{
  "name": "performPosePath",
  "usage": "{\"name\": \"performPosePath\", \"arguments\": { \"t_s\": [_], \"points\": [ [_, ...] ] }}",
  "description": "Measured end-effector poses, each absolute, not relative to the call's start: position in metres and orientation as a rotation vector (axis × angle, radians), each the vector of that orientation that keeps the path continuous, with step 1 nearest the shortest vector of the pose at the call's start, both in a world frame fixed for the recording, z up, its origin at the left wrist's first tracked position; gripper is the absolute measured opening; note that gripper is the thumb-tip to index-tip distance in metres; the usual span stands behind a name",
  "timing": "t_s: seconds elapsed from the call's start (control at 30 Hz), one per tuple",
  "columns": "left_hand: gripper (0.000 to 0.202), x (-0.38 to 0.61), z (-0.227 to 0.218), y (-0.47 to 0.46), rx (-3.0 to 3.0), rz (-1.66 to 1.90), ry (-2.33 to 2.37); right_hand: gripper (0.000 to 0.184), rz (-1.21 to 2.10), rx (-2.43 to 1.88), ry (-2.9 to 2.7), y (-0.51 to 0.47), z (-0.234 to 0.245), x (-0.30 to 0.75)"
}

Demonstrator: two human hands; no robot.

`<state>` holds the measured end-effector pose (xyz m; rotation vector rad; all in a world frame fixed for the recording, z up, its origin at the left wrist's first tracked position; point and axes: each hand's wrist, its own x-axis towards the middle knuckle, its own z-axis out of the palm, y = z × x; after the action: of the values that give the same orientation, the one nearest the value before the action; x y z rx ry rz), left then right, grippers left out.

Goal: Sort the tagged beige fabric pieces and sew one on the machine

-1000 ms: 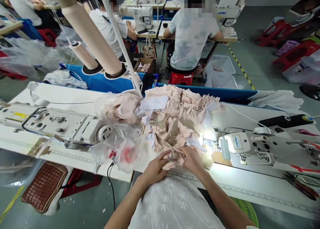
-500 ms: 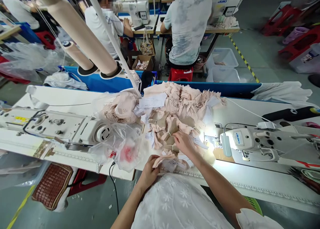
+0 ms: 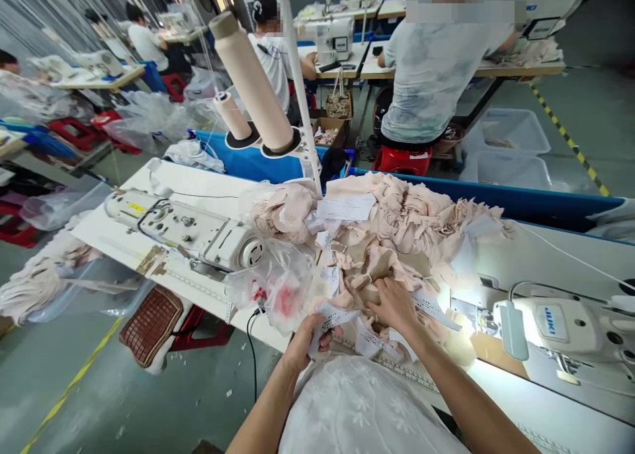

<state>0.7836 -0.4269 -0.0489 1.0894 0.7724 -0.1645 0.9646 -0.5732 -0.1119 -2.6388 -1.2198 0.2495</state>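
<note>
Head view: the left hand (image 3: 303,343) holds a printed slip (image 3: 338,316) between its fingers while the right hand (image 3: 395,306), grip unclear, touches pale pink fabric (image 3: 391,202) heaped on the worktop (image 3: 540,401), apparently sorting pieces, which next calls for a light, separating touch.

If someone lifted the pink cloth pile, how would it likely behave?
The cloth pile would probably sag, since it lies in crumpled folds. It may come up piecemeal, as many separate edges show. A white paper on it might slide off, looking flat and thin.
</note>
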Motion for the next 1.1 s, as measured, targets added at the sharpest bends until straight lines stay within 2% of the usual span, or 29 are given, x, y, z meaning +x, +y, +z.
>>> {"name": "performPosePath", "arguments": {
  "t_s": [0.2,0.4,0.53,0.7,0.77,0.9,1.03,1.1],
  "points": [
    [0.061,0.772,-0.05,-0.424,1.198,-0.046,0.82,0.012,0.276,-2.433,-1.252,-0.584,-0.119,0.96],
    [0.061,0.757,-0.037,-0.418,1.419,-0.028,0.764,0.028,0.202,-2.261,-1.115,-0.594,-0.121,0.948],
    [0.049,0.754,-0.015,-0.426,1.535,-0.04,0.668,0.017,0.1,-2.193,-0.943,-0.602,-0.105,0.952],
    [0.028,0.758,0.013,-0.451,1.922,-0.235,0.39,0.018,-0.024,-1.97,-0.914,-0.621,-0.055,0.956],
    [0.02,0.761,0.02,-0.461,2.067,-0.177,0.272,0.018,0.027,-1.884,-0.975,-0.627,-0.038,0.952],
    [0.015,0.763,0.027,-0.47,2.351,-0.006,0.086,0.02,0.351,-1.79,-1.2,-0.636,-0.022,0.929],
    [0.031,0.764,0.029,-0.467,2.378,-0.215,-0.032,0.022,0.521,-1.646,-1.293,-0.642,-0.017,0.902],
    [0.028,0.765,0.028,-0.466,2.264,-0.332,-0.023,0.024,0.56,-1.62,-1.233,-0.645,-0.018,0.894]
  ]
}}
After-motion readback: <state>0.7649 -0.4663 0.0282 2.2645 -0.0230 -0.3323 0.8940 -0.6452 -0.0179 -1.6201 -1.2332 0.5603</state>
